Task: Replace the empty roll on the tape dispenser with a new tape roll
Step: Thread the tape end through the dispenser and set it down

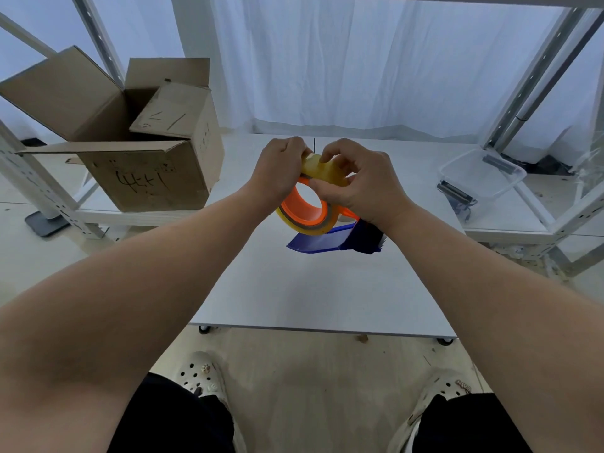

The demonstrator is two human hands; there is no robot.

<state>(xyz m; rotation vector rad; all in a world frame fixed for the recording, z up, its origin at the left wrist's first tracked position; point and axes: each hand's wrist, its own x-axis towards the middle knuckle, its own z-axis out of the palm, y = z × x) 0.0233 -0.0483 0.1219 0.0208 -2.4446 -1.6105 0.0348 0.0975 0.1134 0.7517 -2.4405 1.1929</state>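
**Both hands on the tape roll, above the desk**

My left hand (277,171) and right hand (362,184) are curled closed around the yellowish tape roll (322,173) seated on the dispenser (336,238), fingertips pinching its top. I hold it raised over the desk (310,289), toward the far edge.

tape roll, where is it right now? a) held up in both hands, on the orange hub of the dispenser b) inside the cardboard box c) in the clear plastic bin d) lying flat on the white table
a: the yellowish tape roll sits around the orange hub of the dispenser, pinched by the left hand and right hand above the table.
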